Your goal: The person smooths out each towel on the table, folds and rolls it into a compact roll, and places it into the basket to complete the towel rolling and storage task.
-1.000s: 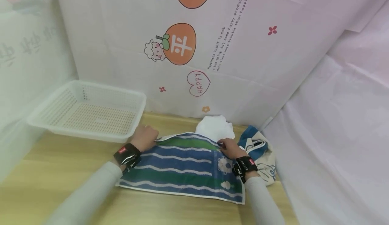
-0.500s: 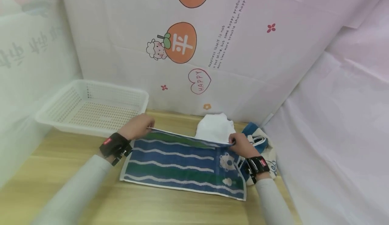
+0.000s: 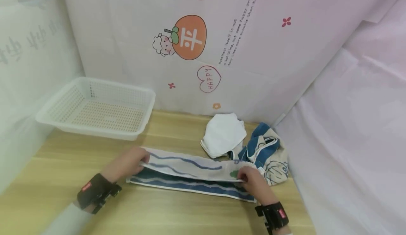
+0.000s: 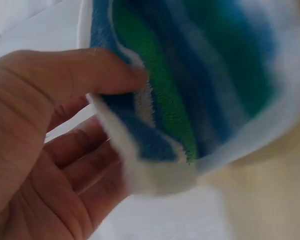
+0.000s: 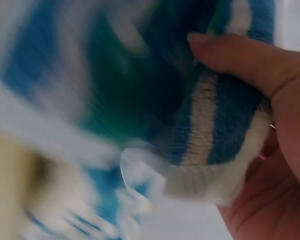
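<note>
A striped blue and green towel (image 3: 190, 168) is partly doubled over on the wooden table, its pale underside facing up on the raised half. My left hand (image 3: 128, 162) pinches one corner of the lifted edge. At the other corner, my right hand (image 3: 253, 182) grips the same edge. In the left wrist view the thumb lies over the towel's (image 4: 160, 100) blue and green face, fingers behind it. The right wrist view shows the thumb pressing the towel (image 5: 205, 120) near its white hem. Beneath the raised half, a blue strip with a white border shows along the front.
A white plastic basket (image 3: 139, 125) stands at the back left. Behind the towel lies a folded white cloth (image 3: 223, 134). A crumpled beige and blue cloth (image 3: 276, 161) sits at the right, close to the white side curtain (image 3: 355, 150). A printed sheet (image 3: 253, 86) hangs behind.
Both hands have brought the towel's far edge up and toward the front, turning its pale underside up. More of the white cloth behind now shows.
</note>
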Demonstrator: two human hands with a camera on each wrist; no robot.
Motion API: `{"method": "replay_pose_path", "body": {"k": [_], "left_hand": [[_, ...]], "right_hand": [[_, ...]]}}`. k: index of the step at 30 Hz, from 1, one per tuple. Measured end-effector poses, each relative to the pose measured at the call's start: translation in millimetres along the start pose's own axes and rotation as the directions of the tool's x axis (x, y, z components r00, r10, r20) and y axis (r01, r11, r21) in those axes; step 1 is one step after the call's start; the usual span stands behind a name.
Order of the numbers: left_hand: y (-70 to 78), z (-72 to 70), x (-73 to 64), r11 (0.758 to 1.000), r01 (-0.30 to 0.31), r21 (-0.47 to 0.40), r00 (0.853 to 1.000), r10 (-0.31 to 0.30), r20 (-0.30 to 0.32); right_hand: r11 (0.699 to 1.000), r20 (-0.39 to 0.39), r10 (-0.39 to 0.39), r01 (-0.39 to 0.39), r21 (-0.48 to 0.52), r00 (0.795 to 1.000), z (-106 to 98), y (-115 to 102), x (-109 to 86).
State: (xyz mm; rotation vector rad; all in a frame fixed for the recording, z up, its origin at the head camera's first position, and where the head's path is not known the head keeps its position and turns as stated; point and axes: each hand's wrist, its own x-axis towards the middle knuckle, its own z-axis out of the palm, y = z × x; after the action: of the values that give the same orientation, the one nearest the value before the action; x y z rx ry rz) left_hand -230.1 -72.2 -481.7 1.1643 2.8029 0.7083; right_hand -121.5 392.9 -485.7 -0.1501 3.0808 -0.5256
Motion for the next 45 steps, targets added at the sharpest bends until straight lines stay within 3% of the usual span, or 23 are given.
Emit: {"method": "replay_pose_path", "body": {"k": [5, 10, 13, 18, 25, 28, 32, 35, 38, 40, 43, 45], "left_hand": [[-3.7, 26.2, -23.9, 0.998, 0.043, -0.039, 0.999, -0.042, 0.025], [0.1, 28.1, -38.6, 0.997, 0.062, -0.051, 0.998, -0.063, -0.004], [-0.3, 28.6, -40.0, 0.992, 0.101, -0.082, 0.995, -0.103, -0.018], [-6.2, 30.2, -32.5, 0.990, 0.127, -0.065, 0.985, -0.134, -0.105], [-2.0, 23.3, -28.1, 0.993, 0.116, -0.009, 0.986, -0.116, -0.117], [3.5, 18.2, -33.0, 0.991, 0.134, -0.013, 0.986, -0.134, -0.096], [7.6, 17.9, -39.7, 0.989, 0.148, -0.017, 0.988, -0.149, -0.038], [9.5, 21.6, -40.2, 0.990, 0.138, -0.002, 0.989, -0.138, -0.047], [11.0, 24.9, -33.1, 0.994, 0.111, 0.015, 0.990, -0.109, -0.094], [10.9, 27.3, -23.9, 0.996, 0.092, 0.019, 0.988, -0.088, -0.125], [8.7, 33.2, -8.2, 0.998, 0.069, 0.007, 0.988, -0.067, -0.139], [6.2, 39.1, -0.5, 0.997, 0.076, -0.008, 0.990, -0.077, -0.120]], "right_hand": [[0.998, 0.107, 0.001, -0.008, 0.066, 0.994, 22.6, -0.2, -13.7], [0.992, 0.181, -0.031, 0.008, 0.127, 0.983, 30.7, 0.7, -16.5], [0.991, 0.145, -0.021, 0.001, 0.135, 0.989, 35.4, 6.1, -13.8], [0.997, 0.019, 0.023, -0.024, 0.068, 1.000, 38.0, 14.9, -2.4], [0.999, -0.003, 0.032, -0.032, 0.001, 0.999, 19.2, 6.1, -6.8], [0.999, 0.030, 0.028, -0.029, 0.014, 0.999, 9.7, -0.1, -18.5], [0.999, 0.133, -0.018, 0.014, 0.030, 0.991, 12.7, -1.5, -25.1], [0.998, 0.158, -0.045, 0.037, 0.058, 0.986, 15.6, -0.8, -23.4], [0.996, 0.120, -0.035, 0.025, 0.084, 0.992, 9.7, -1.4, -18.7], [0.997, 0.051, -0.025, 0.021, 0.075, 0.998, 3.7, -1.2, -13.7], [1.000, -0.079, 0.001, -0.002, -0.016, 0.997, -2.8, 3.9, -4.1], [0.997, -0.120, 0.021, -0.031, -0.076, 0.993, -3.2, 10.5, 2.2]]}}
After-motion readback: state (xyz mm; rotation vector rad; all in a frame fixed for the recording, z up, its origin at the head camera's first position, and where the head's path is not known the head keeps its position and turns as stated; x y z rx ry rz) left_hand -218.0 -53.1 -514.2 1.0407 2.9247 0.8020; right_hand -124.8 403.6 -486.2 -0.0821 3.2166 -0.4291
